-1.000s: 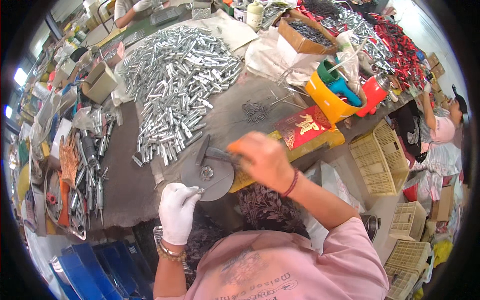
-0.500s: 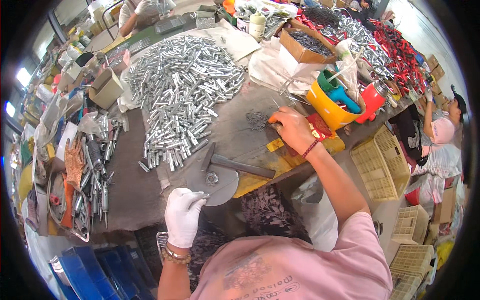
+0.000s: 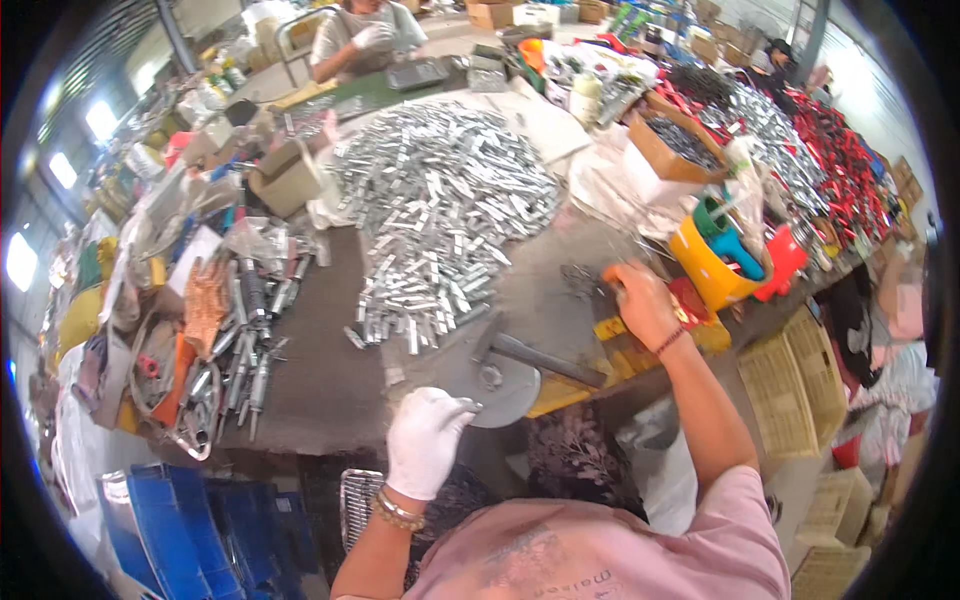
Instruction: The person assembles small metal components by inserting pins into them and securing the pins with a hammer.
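Observation:
My left hand [image 3: 428, 442], in a white glove, pinches a small silver metal piece [image 3: 466, 404] at the near-left edge of a round grey plate [image 3: 515, 395]. A hammer [image 3: 545, 360] lies with its head on that plate, beside a small metal nut-like part [image 3: 490, 377]. Farther right, my bare right hand [image 3: 648, 308], with orange coverings on the fingertips, has its fingers drawn together just right of a small heap of thin dark wire pieces [image 3: 580, 280]. Blur hides whether anything is between them. A big pile of silver metal tubes [image 3: 450, 220] spreads across the table's middle.
A yellow container [image 3: 700, 265] with tools stands beyond my right hand, near a red bottle [image 3: 785, 262]. Metal tools and an orange glove [image 3: 205, 305] crowd the left. A cardboard box [image 3: 680, 140] stands farther back. Across the table another person [image 3: 365, 40] works.
The whole view has swung, so the scene sits farther right and lower. Both hands keep nearly the same places over the table, the left still pinching its metal piece.

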Available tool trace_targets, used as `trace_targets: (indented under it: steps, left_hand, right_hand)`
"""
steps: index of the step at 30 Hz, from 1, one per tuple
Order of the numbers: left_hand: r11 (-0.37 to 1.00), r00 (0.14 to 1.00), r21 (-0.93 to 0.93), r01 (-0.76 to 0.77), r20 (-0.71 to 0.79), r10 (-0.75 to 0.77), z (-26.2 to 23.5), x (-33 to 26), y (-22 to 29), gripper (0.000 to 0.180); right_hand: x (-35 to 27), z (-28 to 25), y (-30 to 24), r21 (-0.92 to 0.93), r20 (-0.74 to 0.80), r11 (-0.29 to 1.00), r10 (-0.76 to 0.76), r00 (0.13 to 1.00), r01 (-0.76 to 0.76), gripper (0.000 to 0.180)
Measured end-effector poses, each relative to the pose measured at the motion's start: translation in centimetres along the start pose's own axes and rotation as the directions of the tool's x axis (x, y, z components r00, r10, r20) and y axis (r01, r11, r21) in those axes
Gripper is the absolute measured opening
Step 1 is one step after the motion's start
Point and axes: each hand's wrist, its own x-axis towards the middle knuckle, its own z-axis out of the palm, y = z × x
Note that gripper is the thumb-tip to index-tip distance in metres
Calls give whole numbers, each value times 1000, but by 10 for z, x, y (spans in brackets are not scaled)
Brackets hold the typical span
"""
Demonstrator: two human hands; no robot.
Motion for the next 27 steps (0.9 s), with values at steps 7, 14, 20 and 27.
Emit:
trace_targets:
  steps: [7,14,20,27]
  left_hand:
    - [1000,999,-6,19,-31,-20,2,-2,-5,18]
    - [1000,999,-1,27,-25,-27,3,3,-8,18]
    - [999,999,28,-23,-32,24,-3,-4,0,20]
    - [999,999,-31,40,1,-40,-1,-7,-1,16]
  right_hand:
    - [-1,-5,-5,73,-34,996,62,997,-60,28]
    - [3,-5,-3,17,-7,990,-141,990,141,26]
    - [4,-2,-2,11,23,982,-187,982,187,25]
    - [0,-5,-14,16,-26,996,-90,996,90,23]
